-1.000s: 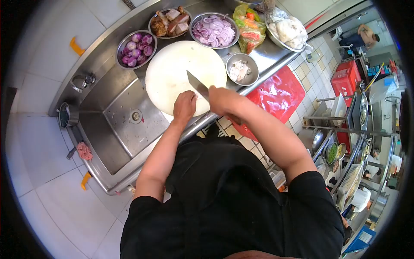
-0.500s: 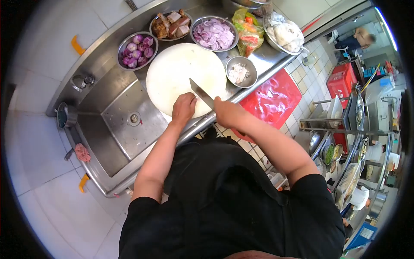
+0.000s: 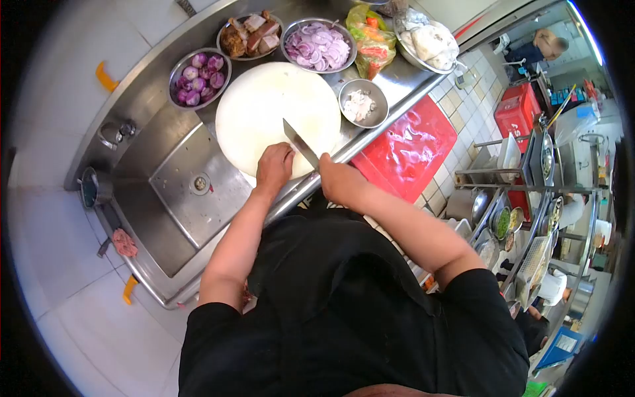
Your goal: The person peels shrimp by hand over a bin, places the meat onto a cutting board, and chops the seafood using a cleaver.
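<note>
My right hand [image 3: 342, 181] is wrapped round the handle of a kitchen knife [image 3: 301, 143], whose blade points up and left over the round white cutting board [image 3: 264, 99]. Close to the board's near edge, left of the blade, my left hand [image 3: 274, 165] has its fingers curled together. Something small and pale may be at its fingertips, too small to name. Right of the board stands a small metal bowl [image 3: 384, 118] of pale chopped pieces [image 3: 360, 106]. Behind the board is a bowl of sliced purple onions [image 3: 317, 46].
Bowls of peeled purple onions [image 3: 200, 79] and meat chunks [image 3: 251, 36] stand behind the board. A stuffed plastic bag [image 3: 372, 43] and a bowl of whitish food [image 3: 428, 45] sit further right. A steel sink [image 3: 198, 185] is left, a red lid-like surface [image 3: 410, 149] right. People are at far right.
The view has shifted slightly, moving the counter a little left and up in the frame. Both hands keep nearly the same place at the board, with the knife still in my right hand.
</note>
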{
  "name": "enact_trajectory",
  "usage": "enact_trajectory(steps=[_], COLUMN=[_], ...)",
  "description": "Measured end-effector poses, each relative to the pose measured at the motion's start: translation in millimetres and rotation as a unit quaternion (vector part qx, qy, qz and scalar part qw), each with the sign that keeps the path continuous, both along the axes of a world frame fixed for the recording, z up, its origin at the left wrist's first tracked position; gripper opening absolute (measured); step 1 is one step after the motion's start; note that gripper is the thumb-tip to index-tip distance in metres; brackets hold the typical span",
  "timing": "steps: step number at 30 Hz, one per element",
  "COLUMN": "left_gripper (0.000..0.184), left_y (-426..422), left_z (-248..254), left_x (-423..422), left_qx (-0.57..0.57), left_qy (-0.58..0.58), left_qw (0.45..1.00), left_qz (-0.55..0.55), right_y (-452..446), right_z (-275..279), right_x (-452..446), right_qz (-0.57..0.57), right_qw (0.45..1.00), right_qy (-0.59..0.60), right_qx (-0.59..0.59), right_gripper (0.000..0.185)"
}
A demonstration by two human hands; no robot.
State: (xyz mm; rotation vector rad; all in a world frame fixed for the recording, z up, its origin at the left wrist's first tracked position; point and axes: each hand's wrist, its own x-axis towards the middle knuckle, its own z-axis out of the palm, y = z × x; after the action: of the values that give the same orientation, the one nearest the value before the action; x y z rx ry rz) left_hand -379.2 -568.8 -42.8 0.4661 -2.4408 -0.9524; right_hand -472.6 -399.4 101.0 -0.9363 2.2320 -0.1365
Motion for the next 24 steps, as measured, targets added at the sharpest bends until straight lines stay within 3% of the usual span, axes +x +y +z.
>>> enact_trajectory(steps=[3,7,8,9,15,19,21,22,24], left_gripper=[0.017,0.017,0.017,0.016,0.014,0.012,0.013,0.013,0.013], left_y=[-3,-7,-6,-7,-7,-10,-9,-8,-9], left_z=[-5,1,5,8,0,-2,-4,-3,2], left_x=[2,0,5,9,15,11,11,11,10], left_qx=[-0.008,-0.01,-0.016,-0.02,-0.002,-0.015,-0.013,-0.006,-0.004], left_qy=[-0.012,-0.024,0.011,0.044,-0.025,-0.014,-0.012,-0.009,-0.016], left_qw=[1.0,0.999,0.999,0.999,0.999,1.0,1.0,1.0,1.0], left_qz=[-0.02,-0.04,-0.027,-0.014,-0.023,-0.022,-0.022,-0.015,-0.013], right_y=[7,-32,-47,-41,6,-35,-47,-36,1], right_z=[-31,6,67,59,-16,11,50,51,-4], right_x=[7,-27,-22,-16,23,-10,-13,-5,18], right_qz=[-0.022,0.033,0.02,0.015,-0.001,0.02,0.011,0.0,0.014], right_qw=[0.999,0.999,0.996,0.996,0.999,0.999,0.995,0.998,1.0], right_qy=[0.025,0.029,-0.037,-0.04,0.014,0.031,-0.063,-0.052,0.022], right_qx=[0.012,-0.013,0.077,0.076,0.047,-0.018,0.08,0.044,0.007], right_gripper=[0.029,0.03,0.027,0.027,0.03,0.033,0.033,0.035,0.035])
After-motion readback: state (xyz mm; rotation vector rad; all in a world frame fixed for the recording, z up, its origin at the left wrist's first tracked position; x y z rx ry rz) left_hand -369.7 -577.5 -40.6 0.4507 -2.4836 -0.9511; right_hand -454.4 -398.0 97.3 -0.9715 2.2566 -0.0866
